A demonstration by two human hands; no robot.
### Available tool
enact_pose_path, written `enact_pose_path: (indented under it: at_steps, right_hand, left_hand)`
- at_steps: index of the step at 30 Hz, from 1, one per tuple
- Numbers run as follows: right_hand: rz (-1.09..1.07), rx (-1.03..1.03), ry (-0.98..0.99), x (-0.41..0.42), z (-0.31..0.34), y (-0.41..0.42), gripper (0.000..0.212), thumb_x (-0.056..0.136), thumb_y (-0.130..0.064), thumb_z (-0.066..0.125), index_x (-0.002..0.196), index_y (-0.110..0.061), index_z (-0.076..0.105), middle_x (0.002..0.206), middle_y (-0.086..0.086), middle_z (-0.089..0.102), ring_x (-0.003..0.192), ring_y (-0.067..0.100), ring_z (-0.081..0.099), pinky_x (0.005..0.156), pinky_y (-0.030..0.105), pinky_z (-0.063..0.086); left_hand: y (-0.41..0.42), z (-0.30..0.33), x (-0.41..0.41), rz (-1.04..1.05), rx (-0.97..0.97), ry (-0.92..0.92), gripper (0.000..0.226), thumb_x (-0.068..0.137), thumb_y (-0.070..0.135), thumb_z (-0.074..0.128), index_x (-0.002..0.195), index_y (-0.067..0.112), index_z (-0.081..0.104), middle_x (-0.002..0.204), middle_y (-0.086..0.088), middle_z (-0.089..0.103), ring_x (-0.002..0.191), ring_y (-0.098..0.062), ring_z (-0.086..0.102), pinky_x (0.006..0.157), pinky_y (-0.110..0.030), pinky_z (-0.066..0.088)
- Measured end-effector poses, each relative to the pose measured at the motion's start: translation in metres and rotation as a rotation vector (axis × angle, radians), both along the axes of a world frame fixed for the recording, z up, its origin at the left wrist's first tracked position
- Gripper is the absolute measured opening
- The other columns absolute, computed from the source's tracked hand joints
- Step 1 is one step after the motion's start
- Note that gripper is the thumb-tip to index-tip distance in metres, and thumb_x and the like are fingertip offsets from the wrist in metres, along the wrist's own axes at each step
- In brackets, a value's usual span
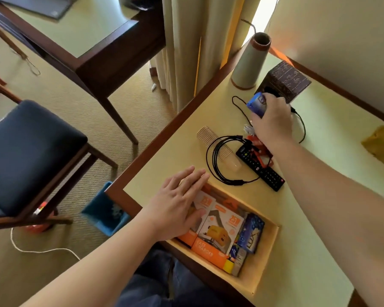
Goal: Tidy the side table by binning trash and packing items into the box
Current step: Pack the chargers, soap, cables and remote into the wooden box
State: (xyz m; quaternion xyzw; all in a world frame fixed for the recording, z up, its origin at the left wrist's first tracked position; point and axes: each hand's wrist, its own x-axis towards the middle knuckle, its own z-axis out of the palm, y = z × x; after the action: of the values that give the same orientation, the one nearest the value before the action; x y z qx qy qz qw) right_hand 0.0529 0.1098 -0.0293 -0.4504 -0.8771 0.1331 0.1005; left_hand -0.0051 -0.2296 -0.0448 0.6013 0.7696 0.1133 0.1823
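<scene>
One small blue packet (257, 104) is gripped by the right hand (273, 120) — long axis tilted up-left. Flat, straight fingers of the left hand (180, 202) are rested on glossy orange cartons (217, 235) in the box (268, 247).

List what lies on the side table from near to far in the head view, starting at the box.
box → remote control → right hand gripping a blue packet → dark patterned cube box → cone-shaped spool

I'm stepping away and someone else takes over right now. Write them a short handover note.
Right hand: grips a small blue pack above the table's far end.
Left hand: open, flat on the box's left edge.
Done: orange cartons and a Lux soap in the box.
Left: blue pack, black cable, remote, comb, red wrappers. Blue bin stands on the floor, left.
</scene>
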Motion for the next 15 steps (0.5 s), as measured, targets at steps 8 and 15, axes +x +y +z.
enact_pose_path:
  at_steps: [8, 15]
  right_hand:
    - [0.139, -0.251, 0.162, 0.141, 0.064, -0.198, 0.062, 0.081, -0.054, 0.077, 0.134, -0.031, 0.055, 0.112, -0.015, 0.050, 0.099, 0.006, 0.056, 0.089, 0.036, 0.054]
    - [0.226, -0.141, -0.346, 0.216, 0.022, -0.257, 0.073, 0.073, -0.075, 0.067, 0.135, -0.036, 0.063, 0.108, -0.014, 0.059, 0.101, 0.016, 0.058, 0.085, 0.039, 0.049]
  left_hand:
    - [0.002, 0.001, -0.002, -0.001, 0.000, -0.060, 0.078, 0.100, 0.068, 0.032, 0.165, 0.038, 0.001, 0.173, 0.014, 0.007, 0.158, -0.009, -0.012, 0.128, -0.041, 0.008]
    - [0.004, 0.009, 0.005, 0.050, -0.024, -0.036, 0.077, 0.102, 0.066, 0.035, 0.165, 0.038, 0.002, 0.173, 0.016, 0.001, 0.157, -0.006, -0.017, 0.125, -0.039, -0.002]
